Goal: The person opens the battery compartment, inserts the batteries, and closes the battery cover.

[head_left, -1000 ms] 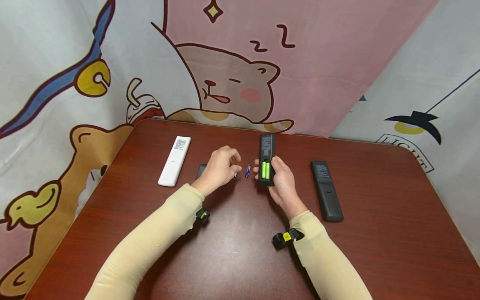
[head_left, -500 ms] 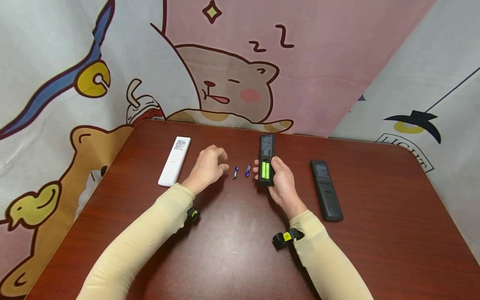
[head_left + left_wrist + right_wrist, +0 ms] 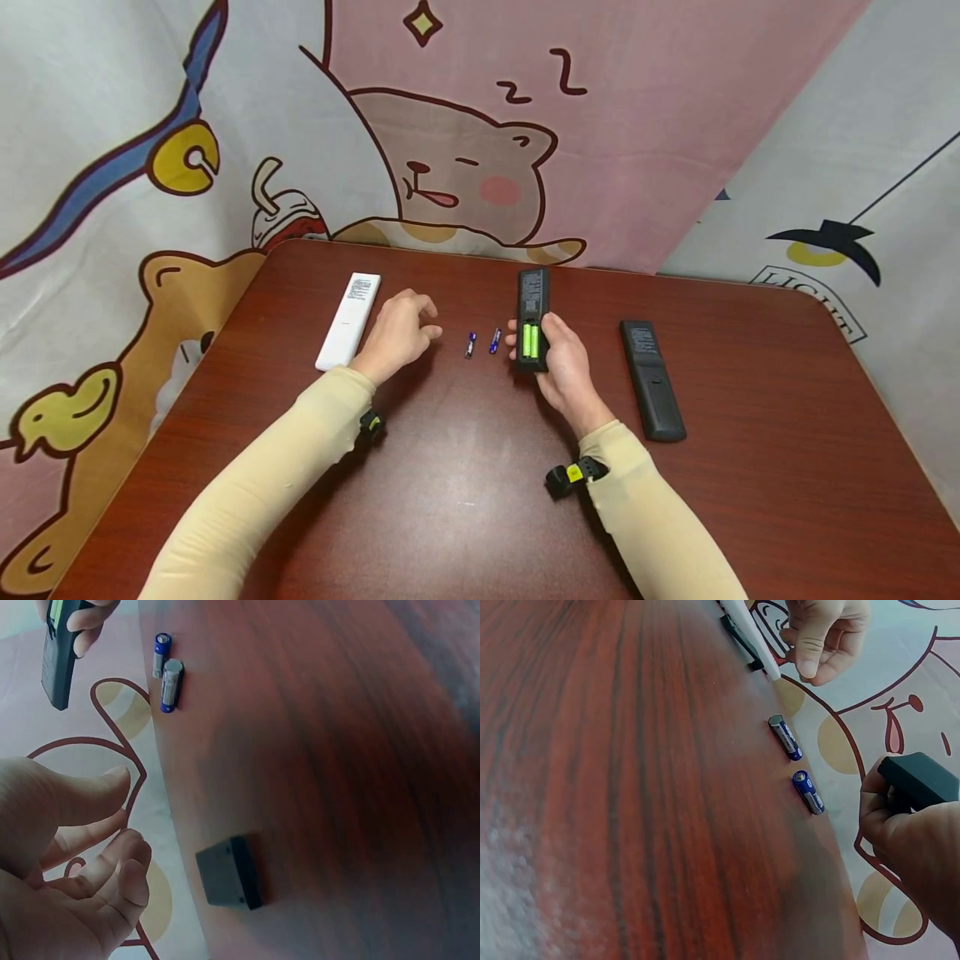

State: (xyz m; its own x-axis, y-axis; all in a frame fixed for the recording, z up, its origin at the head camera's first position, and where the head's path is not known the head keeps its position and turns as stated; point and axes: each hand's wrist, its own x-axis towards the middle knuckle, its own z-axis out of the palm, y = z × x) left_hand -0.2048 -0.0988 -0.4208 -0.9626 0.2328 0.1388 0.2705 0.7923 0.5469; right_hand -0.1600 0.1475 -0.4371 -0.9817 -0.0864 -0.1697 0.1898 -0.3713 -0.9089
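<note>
My right hand (image 3: pixel 567 367) grips a black remote control (image 3: pixel 533 292), back side up, with its battery compartment uncovered. Two green batteries (image 3: pixel 530 342) lie side by side in that compartment. My left hand (image 3: pixel 397 332) hovers over the table just right of the white remote, fingers loosely bent and holding nothing. Below it, in the left wrist view, a small black battery cover (image 3: pixel 221 874) lies on the table; the hand hides it in the head view. Between the two hands lie a blue-and-silver battery (image 3: pixel 470 345) and a second one (image 3: pixel 495 341), a little apart.
A white remote control (image 3: pixel 349 323) lies at the left on the brown table (image 3: pixel 465 500). Another black remote control (image 3: pixel 652 382) lies at the right, back up with its cover on. A printed curtain (image 3: pixel 637 142) hangs behind the table's far edge.
My left hand has moved left, away from the blue batteries, uncovering one of them and covering the black battery cover in the head view. The right hand with the remote has stayed still.
</note>
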